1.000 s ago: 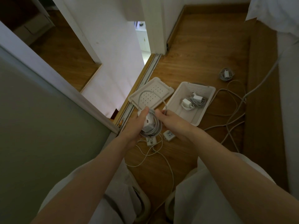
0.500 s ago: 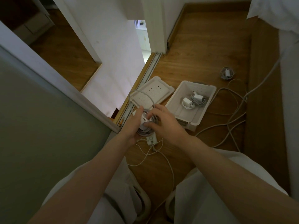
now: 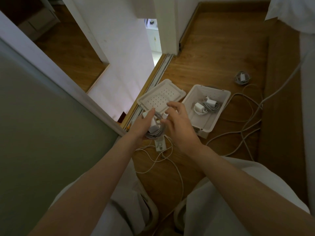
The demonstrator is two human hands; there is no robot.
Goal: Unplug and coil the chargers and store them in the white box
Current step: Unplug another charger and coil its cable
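- Your left hand (image 3: 140,127) is in front of your knees, low over the wooden floor (image 3: 213,53). Its fingers are wrapped around a charger (image 3: 154,127): a white adapter with grey cable coiled around it in a bundle.
- Your right hand (image 3: 182,126) is just beside that bundle. Thumb and fingers are curled, pinching the white connector end (image 3: 165,114) of the charger's cable. The index finger is lifted higher than the rest.
- The held charger is above the floor, to the left of the white box (image 3: 220,114) and not in it.
- The white box is open on the floor, just right of your right hand.
- Two coiled chargers lie in the box's far half: one (image 3: 199,108) nearer you, the other (image 3: 211,103) just behind it, and they touch.
- The perforated lid (image 3: 162,97) lies flat on the floor left of the box, partly behind your fingers and against the sliding-door track (image 3: 154,76).
- A power strip (image 3: 160,145) lies on the floor directly under the held bundle, with thin white leads trailing from it towards your knees.
- One more coiled charger (image 3: 242,77) lies on the floor beyond the box, well apart from it, near the wooden ledge on the right.
- Loose cables (image 3: 247,130) loop across the floor to the right of the box.
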